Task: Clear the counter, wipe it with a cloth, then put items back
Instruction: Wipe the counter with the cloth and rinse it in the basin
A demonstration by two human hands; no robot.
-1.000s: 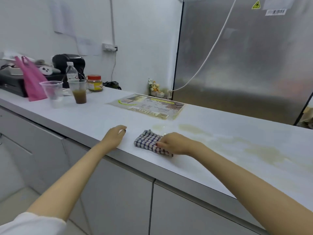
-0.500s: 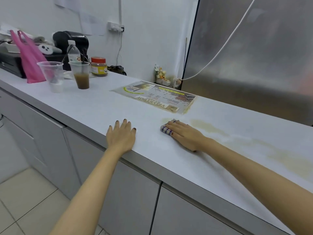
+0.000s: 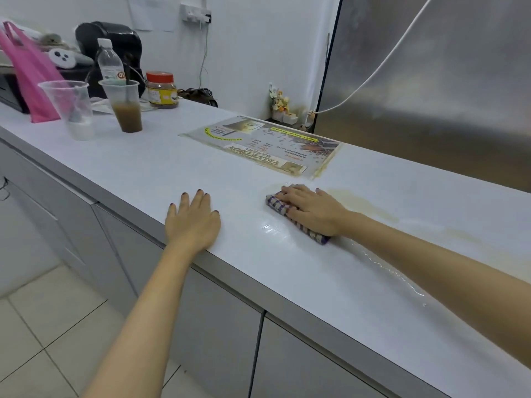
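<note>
A folded checked cloth lies on the white counter, and my right hand presses flat on top of it with straight fingers. Just right of the cloth spreads a brownish stain, and a wet streak shines beside my right forearm. My left hand rests palm down on the counter near its front edge, left of the cloth, holding nothing.
A laminated menu sheet lies behind the cloth. At the far left stand an empty plastic cup, a cup of brown drink, a water bottle, a jar and a pink bag. A steel fridge rises at right.
My right hand slid the cloth away from the front edge toward the menu sheet and stain, leaving a wet trail. My left hand flattened on the counter. The camera moved closer.
</note>
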